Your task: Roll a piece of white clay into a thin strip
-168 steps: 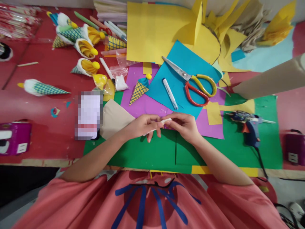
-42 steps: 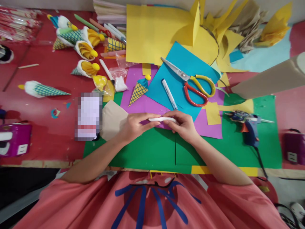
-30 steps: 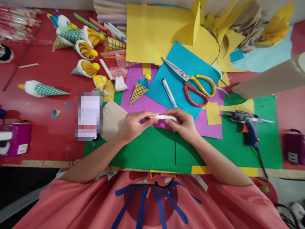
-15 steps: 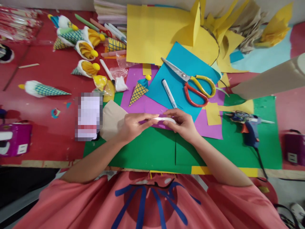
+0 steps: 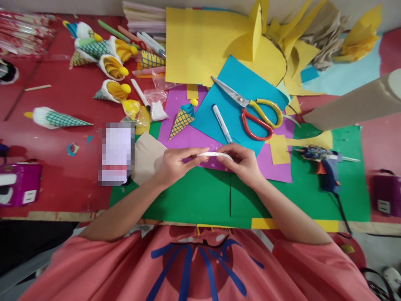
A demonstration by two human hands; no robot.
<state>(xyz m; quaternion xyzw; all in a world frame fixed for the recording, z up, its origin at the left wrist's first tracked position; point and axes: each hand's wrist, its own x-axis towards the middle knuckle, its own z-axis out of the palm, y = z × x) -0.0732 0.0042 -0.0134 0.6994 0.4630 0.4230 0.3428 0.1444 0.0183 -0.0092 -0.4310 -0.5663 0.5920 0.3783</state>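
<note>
Above the green sheet (image 5: 194,196), a white strip (image 5: 214,154) is pinched between left hand (image 5: 175,165) and right hand (image 5: 244,163). Finished paper cones (image 5: 109,67) are seen nearby; this strip is judged still unattached.

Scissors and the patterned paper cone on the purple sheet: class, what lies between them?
In the head view, a white marker lies on the blue sheet between the scissors and the cone.

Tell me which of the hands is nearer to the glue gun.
Right. The right hand lies just left of the glue gun on the green sheet; the left hand sits farther left, beyond the white strip both hold.
</note>
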